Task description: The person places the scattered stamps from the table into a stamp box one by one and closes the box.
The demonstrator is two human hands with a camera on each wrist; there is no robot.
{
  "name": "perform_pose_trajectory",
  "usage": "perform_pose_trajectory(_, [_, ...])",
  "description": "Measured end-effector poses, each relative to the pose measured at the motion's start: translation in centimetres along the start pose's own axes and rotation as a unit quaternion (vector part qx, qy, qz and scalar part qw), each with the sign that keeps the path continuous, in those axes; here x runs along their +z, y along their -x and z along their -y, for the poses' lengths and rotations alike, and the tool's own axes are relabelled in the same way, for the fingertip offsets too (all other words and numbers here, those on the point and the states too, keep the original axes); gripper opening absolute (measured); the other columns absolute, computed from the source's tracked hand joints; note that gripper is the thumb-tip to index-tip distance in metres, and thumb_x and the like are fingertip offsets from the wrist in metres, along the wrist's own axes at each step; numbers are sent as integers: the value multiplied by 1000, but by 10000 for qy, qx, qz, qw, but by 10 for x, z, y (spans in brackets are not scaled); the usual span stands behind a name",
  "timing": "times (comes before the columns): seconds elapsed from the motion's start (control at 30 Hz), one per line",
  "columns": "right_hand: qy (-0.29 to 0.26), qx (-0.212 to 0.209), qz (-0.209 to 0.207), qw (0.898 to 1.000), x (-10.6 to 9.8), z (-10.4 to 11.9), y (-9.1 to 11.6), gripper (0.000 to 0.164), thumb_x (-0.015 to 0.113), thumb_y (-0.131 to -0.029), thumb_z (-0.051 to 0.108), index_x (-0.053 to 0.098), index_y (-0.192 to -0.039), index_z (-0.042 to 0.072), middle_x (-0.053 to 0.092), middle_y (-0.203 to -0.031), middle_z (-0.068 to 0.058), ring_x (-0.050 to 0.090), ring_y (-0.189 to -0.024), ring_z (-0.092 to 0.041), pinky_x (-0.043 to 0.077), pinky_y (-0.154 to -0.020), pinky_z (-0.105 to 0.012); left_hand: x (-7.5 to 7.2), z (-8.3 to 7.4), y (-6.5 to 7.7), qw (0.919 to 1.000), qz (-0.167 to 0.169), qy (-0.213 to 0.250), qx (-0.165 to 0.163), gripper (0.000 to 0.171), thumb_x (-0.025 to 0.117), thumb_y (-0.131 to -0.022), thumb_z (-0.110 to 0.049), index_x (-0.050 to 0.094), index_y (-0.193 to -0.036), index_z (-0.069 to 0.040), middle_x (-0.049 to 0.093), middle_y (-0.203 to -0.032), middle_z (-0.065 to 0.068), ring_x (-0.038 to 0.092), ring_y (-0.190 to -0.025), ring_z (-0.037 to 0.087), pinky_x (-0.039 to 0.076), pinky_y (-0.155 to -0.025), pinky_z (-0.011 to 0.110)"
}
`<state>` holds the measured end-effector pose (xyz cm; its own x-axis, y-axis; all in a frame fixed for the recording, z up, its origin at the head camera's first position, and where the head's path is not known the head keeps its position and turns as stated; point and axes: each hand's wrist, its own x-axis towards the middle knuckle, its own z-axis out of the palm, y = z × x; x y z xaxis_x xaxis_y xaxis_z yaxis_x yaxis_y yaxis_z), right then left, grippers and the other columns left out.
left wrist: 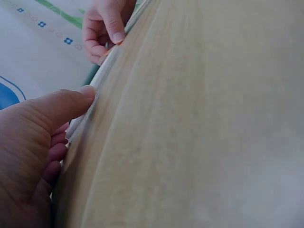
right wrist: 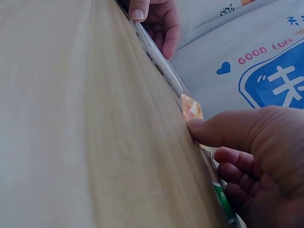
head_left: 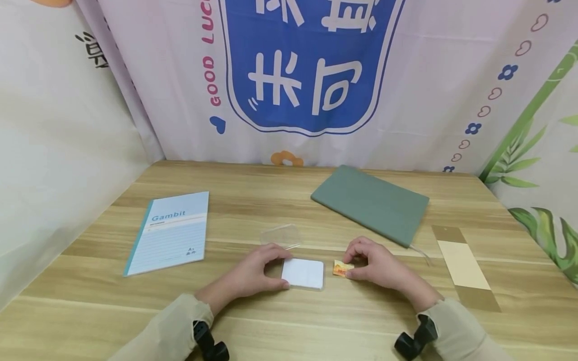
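The right hand [head_left: 378,262] is pinching a small orange piece [head_left: 340,267] just right of the white box [head_left: 303,274], which the left hand [head_left: 252,273] is holding.

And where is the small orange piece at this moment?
In the head view, the small orange piece is pinched by the right hand, just right of the white rectangular object.

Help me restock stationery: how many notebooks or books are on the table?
2: a light-blue rectangular "Gambit" notebook on the left of the brown wood-grain table, and a plain dark-green rectangular book at the back, right of centre. Any beneath them would be hidden.
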<state>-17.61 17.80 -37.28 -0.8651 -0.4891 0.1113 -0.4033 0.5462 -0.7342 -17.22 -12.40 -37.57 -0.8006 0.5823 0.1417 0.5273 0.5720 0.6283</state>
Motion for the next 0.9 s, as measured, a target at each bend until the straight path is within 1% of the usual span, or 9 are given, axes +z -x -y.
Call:
perform_pose_trajectory(0.2, [23, 171, 30, 9998, 1, 4, -3, 17, 75, -75, 12, 62, -85, 13, 57, -91, 1, 51, -84, -9, 46, -74, -21, 0, 2, 2, 9999, -134, -51, 57, 46, 78, -73, -30, 62, -113, -14, 59, -117, 1, 53, -112, 20, 41, -98, 42])
perform_pose_trajectory(0.33, [-123, 284, 117, 9995, 0, 8, -4, 18, 74, -75, 8, 60, -85, 10, 57, -88, 0, 52, -82, -11, 47, -73, -21, 1, 1, 3, 9996, -223, -124, 94, 46, 78, -73, -29, 62, -113, -14, 60, -117, 0, 53, -111, 20, 42, -97, 41])
perform_pose_trajectory(0.47, [-235, 343, 169, 9990, 1, 11, -4, 19, 73, -74, 5, 57, -83, 8, 56, -83, -1, 51, -78, -13, 45, -68, -21, 2, 1, 5, 9994, -295, -146, 73, 46, 79, -72, -29, 62, -112, -15, 60, -117, 0, 53, -112, 19, 41, -98, 42])
perform_pose_trajectory(0.7, [-196, 380, 103, 9990, 3, 11, -3, 22, 74, -72, 4, 54, -80, 8, 49, -73, 0, 46, -68, -11, 40, -58, -20, 3, 0, 6, 9995, -260, -193, -46, 46, 79, -72, -29, 61, -113, -17, 59, -121, 1, 50, -116, 21, 39, -100, 43])
perform_pose_trajectory(0.9, [-220, 370, 69, 9990, 3, 10, -3, 22, 75, -71, 4, 55, -81, 8, 50, -73, 0, 46, -67, -10, 41, -57, -20, 2, -1, 6, 9996, -223, -181, -57, 46, 78, -73, -30, 61, -113, -16, 59, -122, 1, 50, -117, 22, 39, -100, 44])
